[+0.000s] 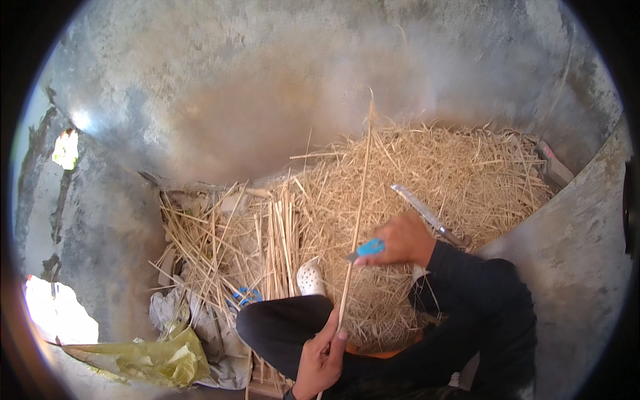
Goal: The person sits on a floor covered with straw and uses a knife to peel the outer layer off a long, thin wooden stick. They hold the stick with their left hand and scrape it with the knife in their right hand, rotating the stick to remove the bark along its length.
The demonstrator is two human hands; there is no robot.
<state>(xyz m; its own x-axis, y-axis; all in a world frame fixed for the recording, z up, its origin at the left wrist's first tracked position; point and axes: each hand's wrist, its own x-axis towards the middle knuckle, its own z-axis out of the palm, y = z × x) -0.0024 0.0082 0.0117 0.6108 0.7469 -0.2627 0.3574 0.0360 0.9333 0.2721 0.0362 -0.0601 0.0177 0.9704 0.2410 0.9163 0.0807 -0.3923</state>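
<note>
My left hand, low in the middle, pinches a long thin pale strip, which looks like split bamboo or cane. The strip rises away from me, nearly upright in view, and ends in a frayed tip. My right hand is closed around a blue-handled utility knife. Its short blade meets the strip a little above my left hand; I cannot tell how deep it sits. Beyond my right wrist, a larger knife with a long blade and dark handle lies on the shavings.
A broad heap of straw-coloured shavings fills the floor against the concrete wall. To the left lie a bundle of strips, a loose tangle of sticks and a yellowish plastic sheet. A white clog is beside my knee.
</note>
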